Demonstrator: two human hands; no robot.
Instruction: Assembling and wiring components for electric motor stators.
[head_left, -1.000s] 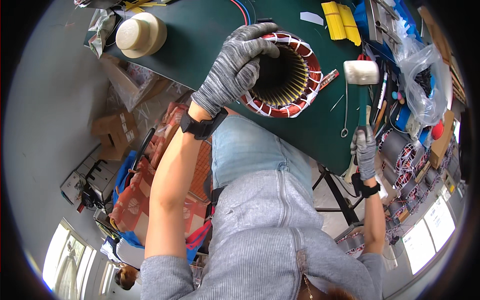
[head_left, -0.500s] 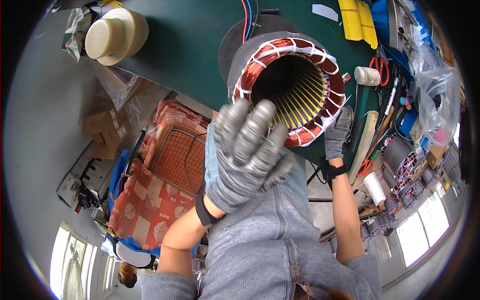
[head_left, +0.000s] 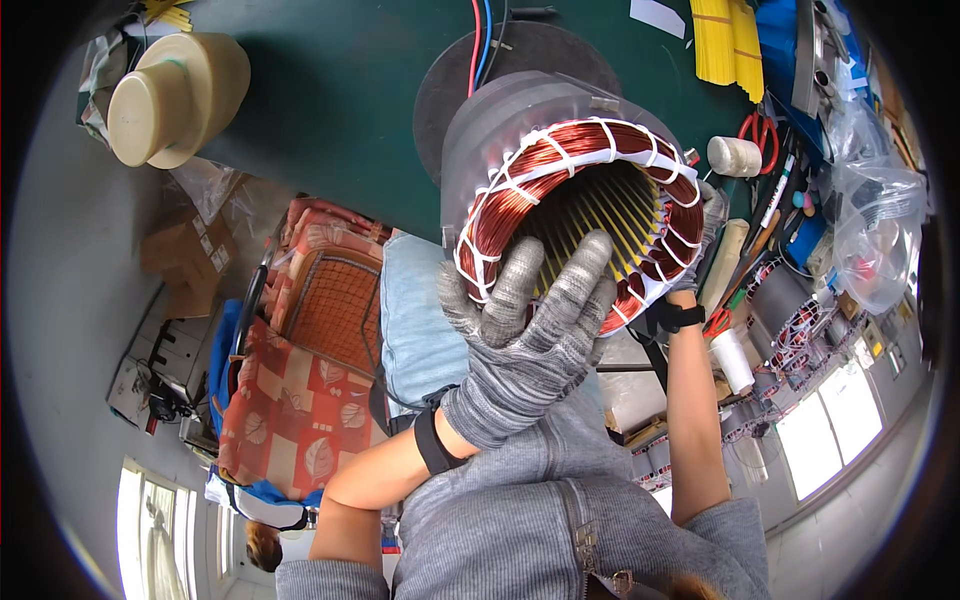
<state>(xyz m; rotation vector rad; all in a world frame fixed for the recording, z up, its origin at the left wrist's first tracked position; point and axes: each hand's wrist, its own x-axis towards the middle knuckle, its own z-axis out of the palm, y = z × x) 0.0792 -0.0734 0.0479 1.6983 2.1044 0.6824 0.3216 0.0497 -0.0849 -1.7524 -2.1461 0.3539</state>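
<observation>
Centre frame: stator (head_left: 560, 150) is apparently steadied; left hand (head_left: 525, 350) spreads over its lower rim, right hand (head_left: 712, 215) flanks it, grip hidden.

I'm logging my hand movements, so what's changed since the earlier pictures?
Your right hand left the mallet and moved left to the wound stator, at its right side. Your left hand shifted from its upper-left rim to its near rim. The yellow strips stayed put.

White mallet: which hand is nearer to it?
Right. The right hand is just below the mallet in view, beside the copper-wound stator; the left hand is farther left, at the stator's lower rim.
</observation>
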